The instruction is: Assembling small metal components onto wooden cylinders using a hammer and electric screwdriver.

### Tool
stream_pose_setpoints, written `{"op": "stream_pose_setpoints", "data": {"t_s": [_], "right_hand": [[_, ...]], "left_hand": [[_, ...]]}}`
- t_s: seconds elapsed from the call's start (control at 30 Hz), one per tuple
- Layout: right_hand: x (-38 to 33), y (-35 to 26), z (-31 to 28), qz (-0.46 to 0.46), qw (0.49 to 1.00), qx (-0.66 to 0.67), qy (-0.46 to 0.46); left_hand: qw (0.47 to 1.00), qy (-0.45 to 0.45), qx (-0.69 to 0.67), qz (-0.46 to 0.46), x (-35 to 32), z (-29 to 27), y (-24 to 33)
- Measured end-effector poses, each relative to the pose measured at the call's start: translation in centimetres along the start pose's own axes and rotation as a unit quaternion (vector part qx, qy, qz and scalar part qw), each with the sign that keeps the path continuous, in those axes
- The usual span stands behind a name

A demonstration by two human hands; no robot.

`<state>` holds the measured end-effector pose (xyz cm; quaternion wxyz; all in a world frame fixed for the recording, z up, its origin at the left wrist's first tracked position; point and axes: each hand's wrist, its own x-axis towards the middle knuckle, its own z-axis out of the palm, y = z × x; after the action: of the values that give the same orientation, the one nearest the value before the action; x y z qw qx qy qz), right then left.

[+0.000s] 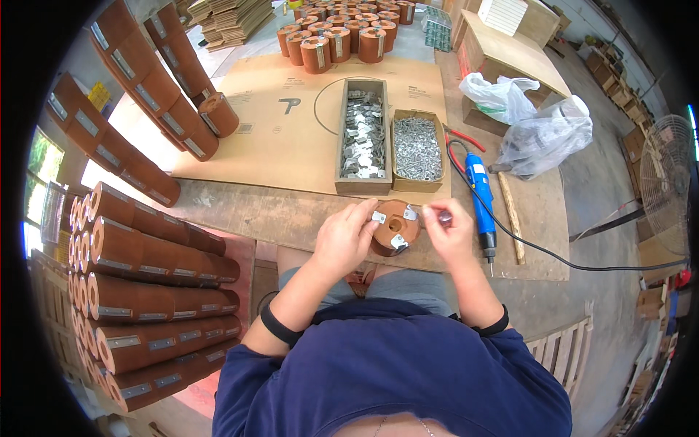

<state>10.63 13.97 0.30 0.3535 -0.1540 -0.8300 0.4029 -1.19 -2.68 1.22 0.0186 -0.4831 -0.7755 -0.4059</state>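
A brown-orange cylinder (pixel 411 231) with a hole through its middle stands on the near edge of the bench, in front of me. Three small metal brackets sit around its top face, one at the near side (pixel 397 242). With thumb and forefinger, my left hand (pixel 341 240) pinches the left bracket (pixel 378 217) at the rim. On the other side of the cylinder, my right hand (pixel 450 233) has its fingers closed together near the right bracket (pixel 410 213). What those fingers hold is too small to make out.
Beyond the cylinder are a box of brackets (pixel 366 173) and a box of screws (pixel 416 149). To the right lie a blue electric screwdriver (pixel 479 182) with a cord, red-handled pliers (pixel 466 137), a stick (pixel 511 218) and plastic bags (pixel 546 138). Stacked cylinders (pixel 160 266) stand left.
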Motion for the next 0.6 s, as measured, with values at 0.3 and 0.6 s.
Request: {"op": "stream_pose_setpoints", "data": {"t_s": [0.3,0.6], "right_hand": [[1.2,2.5,-2.4,-0.012,0.983,0.172,0.064],[0.6,4.7,-1.8,-0.049,0.990,-0.083,0.098]], "left_hand": [[0.992,0.023,-0.105,-0.058,1.2,1.2,-0.9],[0.989,0.011,-0.118,-0.092,1.3,1.3,-1.2]]}}
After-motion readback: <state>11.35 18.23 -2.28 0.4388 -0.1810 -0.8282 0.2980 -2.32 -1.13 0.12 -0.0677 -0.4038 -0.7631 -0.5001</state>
